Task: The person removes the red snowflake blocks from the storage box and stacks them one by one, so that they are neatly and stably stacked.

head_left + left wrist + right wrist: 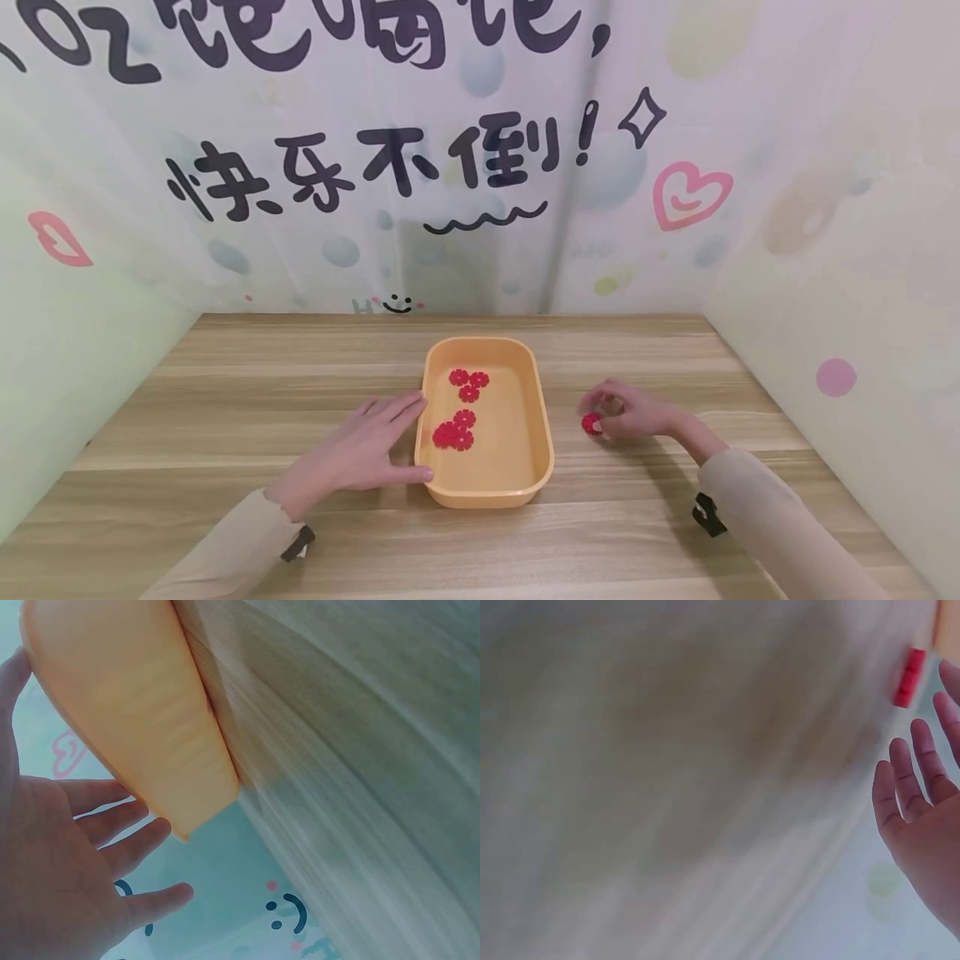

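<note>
A yellow-orange plastic basin (484, 492) stands on the table. Inside lie several red notched, flower-shaped discs (468, 393), spread in two groups near its left side. My left hand (360, 450) rests against the basin's left side, fingers spread and thumb at the rim; in the left wrist view the fingertips meet the basin wall (135, 697). To the right of the basin, my right hand (633, 412) is held loosely over a red piece (591, 424) on the table. The right wrist view shows that red piece (910, 678) edge-on, just off the relaxed fingertips (921, 729).
The wood-grain table (225, 400) ends at a printed white curtain (315, 250) at the back. Pale side panels rise at left and right (847, 292). Dark wrist bands (708, 514) show beneath the beige sleeves.
</note>
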A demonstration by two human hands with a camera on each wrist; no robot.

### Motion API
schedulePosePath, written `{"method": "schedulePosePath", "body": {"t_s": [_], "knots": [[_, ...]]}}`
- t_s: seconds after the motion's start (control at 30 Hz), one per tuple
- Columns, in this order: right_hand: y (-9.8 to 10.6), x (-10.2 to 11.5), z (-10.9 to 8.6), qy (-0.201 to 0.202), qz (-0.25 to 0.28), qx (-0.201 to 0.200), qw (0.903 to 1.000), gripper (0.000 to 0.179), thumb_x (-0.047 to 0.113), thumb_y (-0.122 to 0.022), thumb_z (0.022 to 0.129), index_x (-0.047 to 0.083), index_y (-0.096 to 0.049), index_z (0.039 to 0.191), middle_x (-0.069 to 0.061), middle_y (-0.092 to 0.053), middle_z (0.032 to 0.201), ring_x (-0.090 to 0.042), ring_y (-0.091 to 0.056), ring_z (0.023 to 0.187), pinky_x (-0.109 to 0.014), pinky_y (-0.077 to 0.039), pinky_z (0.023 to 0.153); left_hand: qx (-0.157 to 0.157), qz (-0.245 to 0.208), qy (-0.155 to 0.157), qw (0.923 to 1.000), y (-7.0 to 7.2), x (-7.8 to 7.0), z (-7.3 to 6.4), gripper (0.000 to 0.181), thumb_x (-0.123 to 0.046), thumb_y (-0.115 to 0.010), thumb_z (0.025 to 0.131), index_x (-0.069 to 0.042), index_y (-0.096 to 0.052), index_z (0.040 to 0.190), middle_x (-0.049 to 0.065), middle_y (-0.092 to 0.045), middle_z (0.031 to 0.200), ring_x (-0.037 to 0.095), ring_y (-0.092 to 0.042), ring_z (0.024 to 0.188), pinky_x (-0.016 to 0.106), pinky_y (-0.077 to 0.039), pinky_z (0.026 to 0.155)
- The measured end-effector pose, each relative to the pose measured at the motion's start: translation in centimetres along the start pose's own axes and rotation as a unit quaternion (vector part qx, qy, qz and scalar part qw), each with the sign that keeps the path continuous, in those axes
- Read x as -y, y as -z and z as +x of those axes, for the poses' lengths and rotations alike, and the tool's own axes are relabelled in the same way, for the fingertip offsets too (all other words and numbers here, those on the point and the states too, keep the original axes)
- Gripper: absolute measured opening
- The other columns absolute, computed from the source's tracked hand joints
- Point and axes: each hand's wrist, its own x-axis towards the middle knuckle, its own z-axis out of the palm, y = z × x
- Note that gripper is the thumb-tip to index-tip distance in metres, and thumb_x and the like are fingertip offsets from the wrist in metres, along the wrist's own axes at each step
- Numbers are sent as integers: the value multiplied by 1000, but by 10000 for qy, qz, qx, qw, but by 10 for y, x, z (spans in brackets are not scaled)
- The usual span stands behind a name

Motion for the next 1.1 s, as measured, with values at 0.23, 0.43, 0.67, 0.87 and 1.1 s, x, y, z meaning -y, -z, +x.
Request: {"method": "schedulePosePath", "body": {"t_s": [0.23,0.43,0.67,0.87,1.1], "knots": [[20,23,26,246,-137,-438,9986,34,11,-64,80,2,-54,111,-16,-53,108,-34,-48,96,-40,-44,73,-35,1,-17,10000,0,-1,0,92,-66,-53,71,-4,-33,136,8,-29,139,24,-30,123,51,-22,96],[35,60,58,346,-243,-547,9976,35,11,-63,81,0,-53,113,-11,-54,109,-27,-49,96,-38,-45,75,-47,-40,-37,10000,1,-1,0,91,-64,-55,71,-3,-33,135,9,-29,139,25,-31,123,51,-22,96],[33,93,97,177,-133,-451,9987,38,19,-64,81,4,-53,114,-6,-54,108,-22,-49,96,-35,-43,79,-29,-73,-7,10000,0,0,0,91,-65,-54,71,-4,-33,136,8,-29,139,24,-29,123,51,-22,96],[23,125,124,103,-209,-459,9987,32,16,-65,80,4,-55,108,-8,-54,99,-20,-52,89,-31,-44,77,-102,-14,-80,9999,0,0,-1,91,-64,-55,71,-3,-34,135,9,-30,139,25,-30,123,51,-22,96],[4,142,149,-330,-83,-780,9964,31,17,-67,78,2,-59,103,-9,-58,92,-21,-54,81,-28,-47,68,-81,2,-75,9999,0,0,-1,91,-65,-53,71,-4,-33,136,8,-29,139,25,-30,123,51,-22,96]]}}
